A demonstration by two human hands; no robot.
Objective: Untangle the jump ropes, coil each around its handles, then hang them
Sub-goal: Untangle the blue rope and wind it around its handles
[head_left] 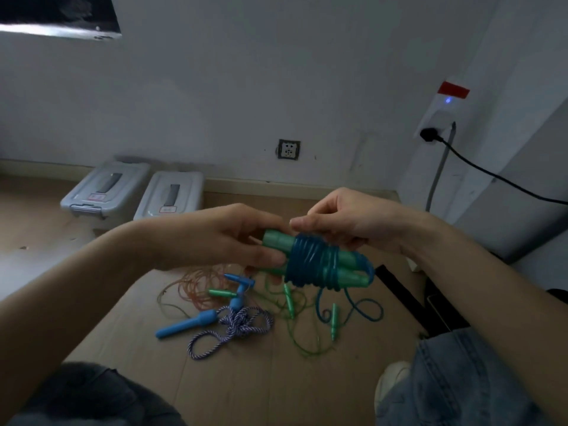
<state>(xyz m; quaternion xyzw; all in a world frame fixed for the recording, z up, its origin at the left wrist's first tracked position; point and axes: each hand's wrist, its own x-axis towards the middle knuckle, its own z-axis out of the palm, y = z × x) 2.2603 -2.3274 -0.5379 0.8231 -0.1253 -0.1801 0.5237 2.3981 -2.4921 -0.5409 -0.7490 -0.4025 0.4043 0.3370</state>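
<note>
My left hand (227,238) grips the ends of two green handles (278,241) held side by side, with a blue rope coil (310,261) wound tightly round them. My right hand (347,222) holds the bundle from the far side, its fingers curled over the top of the coil. On the floor below lie a blue-handled rope (187,325) with a purple-white braided cord (239,325), a thin green rope (295,321) with green handles, an orange cord (190,287) and a loose blue cord (365,312), partly tangled together.
Two grey lidded storage boxes (107,189) stand by the wall at the back left. A wall socket (288,149) sits above the skirting. A black cable (491,176) runs from a plug on the right. My knees in jeans (455,379) frame the wooden floor.
</note>
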